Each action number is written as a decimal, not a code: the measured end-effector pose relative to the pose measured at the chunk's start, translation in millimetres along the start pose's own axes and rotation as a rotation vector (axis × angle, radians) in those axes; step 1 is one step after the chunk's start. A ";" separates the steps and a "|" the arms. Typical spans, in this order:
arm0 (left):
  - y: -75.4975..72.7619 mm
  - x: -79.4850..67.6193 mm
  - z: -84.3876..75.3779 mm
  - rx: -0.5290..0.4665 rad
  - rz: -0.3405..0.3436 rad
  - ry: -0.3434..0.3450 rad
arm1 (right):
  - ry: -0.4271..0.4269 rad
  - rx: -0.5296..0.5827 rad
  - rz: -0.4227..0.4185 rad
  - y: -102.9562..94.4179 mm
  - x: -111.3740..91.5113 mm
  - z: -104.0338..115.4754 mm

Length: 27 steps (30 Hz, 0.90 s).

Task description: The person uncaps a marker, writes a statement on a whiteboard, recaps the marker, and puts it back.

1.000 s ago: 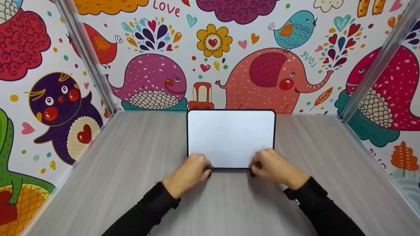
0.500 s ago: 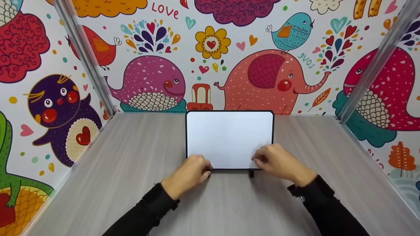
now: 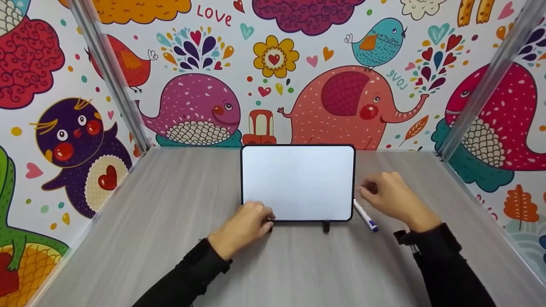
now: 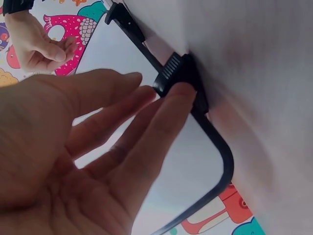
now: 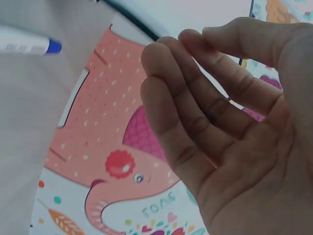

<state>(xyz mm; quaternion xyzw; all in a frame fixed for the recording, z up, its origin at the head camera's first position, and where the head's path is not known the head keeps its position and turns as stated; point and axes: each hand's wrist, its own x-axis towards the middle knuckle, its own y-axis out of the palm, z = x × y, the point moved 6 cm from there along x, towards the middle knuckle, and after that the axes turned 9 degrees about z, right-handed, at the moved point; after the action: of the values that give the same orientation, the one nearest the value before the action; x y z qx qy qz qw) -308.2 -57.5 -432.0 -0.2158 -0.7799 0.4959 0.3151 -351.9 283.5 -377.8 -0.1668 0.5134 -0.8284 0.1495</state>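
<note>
A small whiteboard [image 3: 297,181] with a black frame stands on short black feet. At its lower left edge, my left hand [image 3: 243,226] pinches at one black foot [image 4: 171,73], fingertips touching it and the thumb close by. The other foot [image 3: 326,227] shows uncovered at the lower right of the board. My right hand [image 3: 394,198] hovers off the board's right side, fingers loosely bent and holding nothing, palm visible in the right wrist view. Below it a white marker [image 3: 366,215] with a blue end lies on the table beside the board's right edge.
The grey wood-grain table [image 3: 179,183] is enclosed by walls with printed cartoon animals [image 3: 341,106]. Metal posts [image 3: 113,81] rise at both back corners, close behind the board.
My right hand has let go of the right foot and moved right, away from the board, uncovering that foot and the marker. The left hand has stayed in place.
</note>
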 end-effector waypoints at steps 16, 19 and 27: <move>-9.2 1.2 1.6 -0.053 0.014 -0.041 | 0.241 0.047 0.192 22.1 4.7 -45.4; -11.0 3.5 2.1 -0.073 0.003 -0.051 | 0.259 0.045 0.214 25.8 4.9 -47.7; -10.9 5.8 1.2 -0.081 -0.029 -0.049 | 0.260 0.048 0.252 38.1 3.2 -49.9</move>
<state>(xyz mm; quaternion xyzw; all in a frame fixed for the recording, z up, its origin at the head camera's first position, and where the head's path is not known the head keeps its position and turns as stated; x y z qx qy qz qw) -313.4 -59.0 -420.8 -0.2048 -0.8098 0.4645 0.2941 -373.3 305.8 -432.5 0.0111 0.5252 -0.8297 0.1885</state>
